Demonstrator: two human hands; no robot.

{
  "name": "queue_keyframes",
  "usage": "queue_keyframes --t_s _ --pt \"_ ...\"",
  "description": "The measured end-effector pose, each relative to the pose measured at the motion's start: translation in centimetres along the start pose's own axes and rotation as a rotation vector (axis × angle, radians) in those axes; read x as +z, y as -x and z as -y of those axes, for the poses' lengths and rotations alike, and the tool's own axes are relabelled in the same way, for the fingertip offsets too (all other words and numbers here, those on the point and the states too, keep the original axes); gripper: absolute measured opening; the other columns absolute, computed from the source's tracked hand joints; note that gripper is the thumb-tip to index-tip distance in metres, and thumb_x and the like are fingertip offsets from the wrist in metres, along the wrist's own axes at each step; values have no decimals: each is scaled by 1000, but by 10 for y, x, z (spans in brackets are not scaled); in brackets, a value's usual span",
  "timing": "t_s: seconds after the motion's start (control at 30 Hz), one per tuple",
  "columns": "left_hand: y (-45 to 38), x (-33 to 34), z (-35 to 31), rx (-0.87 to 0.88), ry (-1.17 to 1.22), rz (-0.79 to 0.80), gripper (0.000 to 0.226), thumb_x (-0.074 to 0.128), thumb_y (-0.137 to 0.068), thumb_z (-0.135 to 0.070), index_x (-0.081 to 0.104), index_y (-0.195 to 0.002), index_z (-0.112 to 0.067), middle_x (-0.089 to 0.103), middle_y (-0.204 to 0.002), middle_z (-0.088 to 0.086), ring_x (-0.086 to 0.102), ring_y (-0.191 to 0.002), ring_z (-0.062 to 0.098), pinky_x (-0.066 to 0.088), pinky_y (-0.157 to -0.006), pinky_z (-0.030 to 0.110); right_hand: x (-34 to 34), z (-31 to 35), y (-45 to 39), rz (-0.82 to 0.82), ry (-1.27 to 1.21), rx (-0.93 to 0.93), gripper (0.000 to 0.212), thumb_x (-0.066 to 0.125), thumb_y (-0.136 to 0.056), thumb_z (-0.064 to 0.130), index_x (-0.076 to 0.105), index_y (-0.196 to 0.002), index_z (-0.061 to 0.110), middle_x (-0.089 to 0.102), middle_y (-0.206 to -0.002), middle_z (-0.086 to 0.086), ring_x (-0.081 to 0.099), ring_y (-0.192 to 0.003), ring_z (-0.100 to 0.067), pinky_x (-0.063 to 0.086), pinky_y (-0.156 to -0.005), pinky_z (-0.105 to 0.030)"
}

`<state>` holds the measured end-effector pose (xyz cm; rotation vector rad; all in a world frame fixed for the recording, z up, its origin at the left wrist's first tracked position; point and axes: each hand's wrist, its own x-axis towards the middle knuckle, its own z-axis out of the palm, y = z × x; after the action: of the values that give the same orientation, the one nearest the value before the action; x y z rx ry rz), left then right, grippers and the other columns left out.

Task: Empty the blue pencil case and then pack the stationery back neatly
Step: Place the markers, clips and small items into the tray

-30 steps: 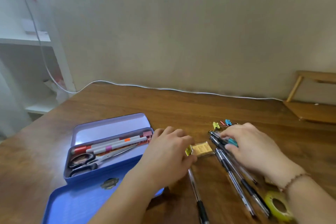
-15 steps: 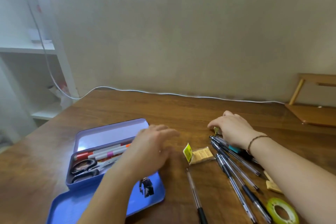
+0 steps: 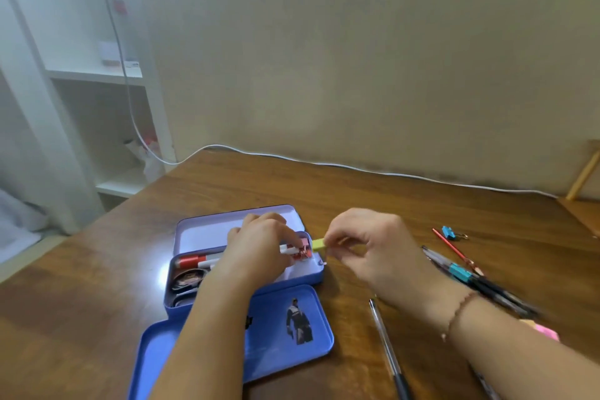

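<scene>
The blue pencil case [image 3: 292, 279] lies open on the wooden table, its lid [image 3: 285, 334] flat in front of it. Inside are red-and-white markers [image 3: 194, 260] and black scissors [image 3: 185, 282]. My left hand [image 3: 259, 247] reaches into the case, fingers curled down on a pink binder clip [image 3: 303, 248] at its right end. My right hand [image 3: 373, 247] pinches a yellow binder clip [image 3: 318, 243] just above the case's right wall. My left forearm hides part of the case.
Right of the case lie several pens [image 3: 487, 282], a red pencil [image 3: 451, 247], a blue binder clip [image 3: 449, 232], a single pen [image 3: 386, 344] near the front edge and something pink [image 3: 545, 331]. A white cable [image 3: 357, 167] runs along the wall.
My right hand left the clips beside the pens and came left to the case with a yellow clip. My left hand moved into the case's right end.
</scene>
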<state>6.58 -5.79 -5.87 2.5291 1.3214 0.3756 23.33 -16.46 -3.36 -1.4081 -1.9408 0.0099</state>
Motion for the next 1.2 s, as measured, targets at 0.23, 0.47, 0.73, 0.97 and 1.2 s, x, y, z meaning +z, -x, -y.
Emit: queue_keyframes --t_s 0.23,0.47,0.73,0.97,1.2 --pt "-4 5 -2 16 -31 -13 19 68 -83 -33 69 -100 -42 58 -116 -10 44 -114 22 40 -81 38 28 -7 -1 194 87 -46 18 71 -83 5 74 -92 19 65 -104 8 60 -92 -3 54 -82 -22" --pt "-9 11 -3 12 -28 -62 21 71 -81 -40 69 -102 -40 61 -110 -9 46 -110 21 35 -82 37 25 -12 2 271 165 -64 18 66 -87 14 74 -100 23 67 -106 10 60 -97 -4 53 -84 -22" --pt "-10 13 -2 14 -6 -44 25 70 -84 -33 68 -107 -41 61 -114 -8 47 -112 20 37 -86 37 21 -7 2 269 294 -38 22 61 -87 34 71 -106 30 65 -107 15 49 -108 -3 48 -90 -27" --pt "-9 13 -3 1 17 -42 27 74 -79 -34 65 -105 -38 62 -111 -9 52 -110 19 40 -91 40 24 -9 3 367 368 -48 28 56 -89 39 68 -112 31 65 -115 16 49 -114 -5 43 -96 -31" --pt "-9 13 -4 -1 15 -53 25 72 -81 -33 65 -104 -38 62 -112 -8 53 -110 19 41 -93 42 24 -7 2 407 330 -11 32 54 -89 44 64 -118 33 64 -114 18 45 -115 -1 40 -98 -27"
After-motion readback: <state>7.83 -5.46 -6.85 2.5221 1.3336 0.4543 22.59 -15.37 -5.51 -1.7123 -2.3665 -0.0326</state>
